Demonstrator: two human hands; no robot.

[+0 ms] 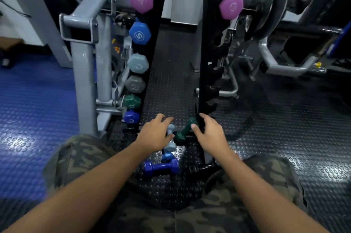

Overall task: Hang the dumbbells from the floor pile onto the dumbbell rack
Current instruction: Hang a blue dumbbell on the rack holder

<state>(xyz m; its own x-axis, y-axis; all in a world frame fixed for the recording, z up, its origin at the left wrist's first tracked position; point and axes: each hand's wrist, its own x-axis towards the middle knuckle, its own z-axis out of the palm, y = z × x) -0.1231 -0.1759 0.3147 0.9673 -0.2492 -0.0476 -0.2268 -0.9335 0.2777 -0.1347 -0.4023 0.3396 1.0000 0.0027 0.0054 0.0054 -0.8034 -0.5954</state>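
Note:
A small pile of dumbbells lies on the black studded floor between my knees: a dark green one (183, 132), a pale blue one (169, 144), a mid-blue one (167, 156), a purple-blue one (161, 167) and a black one (201, 168). My left hand (154, 135) hovers over the pale blue dumbbell with fingers spread. My right hand (209, 131) reaches beside the green dumbbell, fingers apart, its thumb near the handle. The black dumbbell rack (209, 46) rises ahead; its left post holds several coloured dumbbells (140, 32), its right post has mostly bare hooks.
A grey steel machine frame (83, 58) stands left of the rack. Weight plates on a machine (269, 8) are at the upper right. Blue studded matting (32, 103) covers the floor on the left. My camouflage-clad knees frame the pile.

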